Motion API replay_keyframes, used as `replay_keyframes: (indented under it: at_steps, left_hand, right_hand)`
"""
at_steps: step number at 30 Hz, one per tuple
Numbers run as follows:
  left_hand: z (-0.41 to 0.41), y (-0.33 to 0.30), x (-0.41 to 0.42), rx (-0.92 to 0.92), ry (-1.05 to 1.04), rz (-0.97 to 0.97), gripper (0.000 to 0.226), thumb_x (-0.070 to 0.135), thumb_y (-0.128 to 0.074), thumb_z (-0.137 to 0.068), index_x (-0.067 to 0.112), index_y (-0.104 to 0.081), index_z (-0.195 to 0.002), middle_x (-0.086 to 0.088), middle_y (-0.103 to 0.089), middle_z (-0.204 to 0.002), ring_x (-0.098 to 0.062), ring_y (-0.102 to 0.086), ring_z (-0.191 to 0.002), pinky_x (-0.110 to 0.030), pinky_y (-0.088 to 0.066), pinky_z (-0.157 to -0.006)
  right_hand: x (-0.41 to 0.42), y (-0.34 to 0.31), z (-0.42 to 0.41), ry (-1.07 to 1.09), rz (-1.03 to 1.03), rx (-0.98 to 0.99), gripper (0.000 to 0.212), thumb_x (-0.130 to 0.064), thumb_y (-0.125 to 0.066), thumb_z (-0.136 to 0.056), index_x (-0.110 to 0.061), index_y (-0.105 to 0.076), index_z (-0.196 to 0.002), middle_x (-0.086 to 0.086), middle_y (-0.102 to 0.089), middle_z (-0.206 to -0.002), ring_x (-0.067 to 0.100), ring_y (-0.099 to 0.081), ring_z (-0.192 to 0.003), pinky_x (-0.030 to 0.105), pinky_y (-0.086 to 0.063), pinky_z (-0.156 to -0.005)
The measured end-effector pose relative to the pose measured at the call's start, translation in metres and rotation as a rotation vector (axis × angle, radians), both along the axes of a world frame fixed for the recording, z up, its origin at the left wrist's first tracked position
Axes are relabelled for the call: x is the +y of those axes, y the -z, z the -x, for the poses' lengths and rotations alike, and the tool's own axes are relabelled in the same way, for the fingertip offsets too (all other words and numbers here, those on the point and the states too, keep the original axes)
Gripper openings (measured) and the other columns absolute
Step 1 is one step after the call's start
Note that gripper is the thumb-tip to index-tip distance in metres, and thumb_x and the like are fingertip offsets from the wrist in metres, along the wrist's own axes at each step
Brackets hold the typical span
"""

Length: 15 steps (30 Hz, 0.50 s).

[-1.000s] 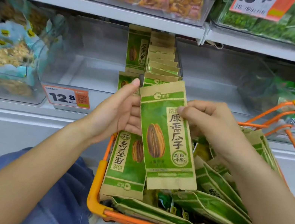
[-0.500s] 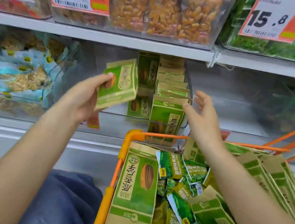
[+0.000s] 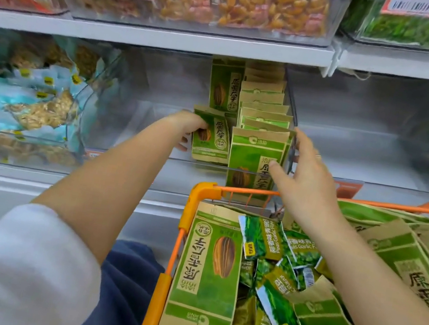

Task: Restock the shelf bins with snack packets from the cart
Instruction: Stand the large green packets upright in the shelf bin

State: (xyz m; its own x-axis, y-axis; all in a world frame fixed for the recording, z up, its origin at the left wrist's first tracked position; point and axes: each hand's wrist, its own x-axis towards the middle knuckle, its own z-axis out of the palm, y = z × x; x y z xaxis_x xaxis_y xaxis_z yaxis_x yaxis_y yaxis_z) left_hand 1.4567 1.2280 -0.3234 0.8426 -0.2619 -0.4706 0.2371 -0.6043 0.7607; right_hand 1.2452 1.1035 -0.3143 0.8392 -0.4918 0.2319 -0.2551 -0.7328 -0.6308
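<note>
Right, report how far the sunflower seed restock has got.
Done: a row of seed packets already stands at the right of the clear bin. In hand: the left hand sets a packet beside the row while the right hand steadies it. Left: the bin's left side is bare, and the orange cart holds many packets.

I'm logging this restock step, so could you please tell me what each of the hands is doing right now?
Left hand: grips a green sunflower seed packet inside the clear shelf bin.
Right hand: open, fingers straight against the front packet of the row.
</note>
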Motion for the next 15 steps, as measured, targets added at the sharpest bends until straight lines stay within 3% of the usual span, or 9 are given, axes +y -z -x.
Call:
replay_keyframes:
  at_steps: [3,6,10,15]
  left_hand:
    - [0.0,0.004,-0.007,0.032,0.062,-0.057,0.042,0.027,-0.061,-0.093,0.005,-0.048,-0.126,-0.016,-0.056,-0.123,-0.03,-0.058,-0.11,-0.041,-0.051,-0.089]
    - [0.0,0.01,-0.013,0.014,0.076,-0.055,0.029,0.021,-0.067,-0.089,0.007,-0.053,-0.111,-0.014,-0.06,-0.118,-0.029,-0.06,-0.108,-0.043,-0.049,-0.097]
    - [-0.003,0.01,-0.006,0.172,0.056,0.048,0.01,0.005,-0.068,-0.086,0.008,-0.059,-0.087,-0.009,-0.064,-0.095,-0.019,-0.064,-0.079,-0.037,-0.055,-0.077]
    - [-0.005,0.006,0.003,0.244,0.139,0.039,0.011,0.005,-0.07,-0.083,0.012,-0.064,-0.091,-0.006,-0.068,-0.092,-0.017,-0.066,-0.078,-0.03,-0.058,-0.061]
  right_hand:
    - [-0.002,0.004,-0.002,0.005,0.007,-0.001,0.066,-0.032,-0.055,-0.093,-0.024,-0.023,-0.15,-0.001,-0.048,-0.141,0.017,-0.045,-0.128,0.032,-0.039,-0.097]
    - [-0.005,0.006,-0.003,0.002,0.014,-0.001,0.067,-0.032,-0.056,-0.093,-0.024,-0.022,-0.15,0.0,-0.048,-0.141,0.019,-0.044,-0.128,0.034,-0.04,-0.098]
    - [-0.004,0.006,-0.003,0.002,0.024,0.016,0.069,-0.032,-0.055,-0.093,-0.024,-0.019,-0.151,0.004,-0.047,-0.14,0.021,-0.043,-0.129,0.035,-0.039,-0.096]
    - [-0.004,0.005,-0.002,-0.012,0.009,0.02,0.069,-0.031,-0.055,-0.093,-0.024,-0.018,-0.151,0.004,-0.047,-0.139,0.021,-0.042,-0.129,0.034,-0.039,-0.097]
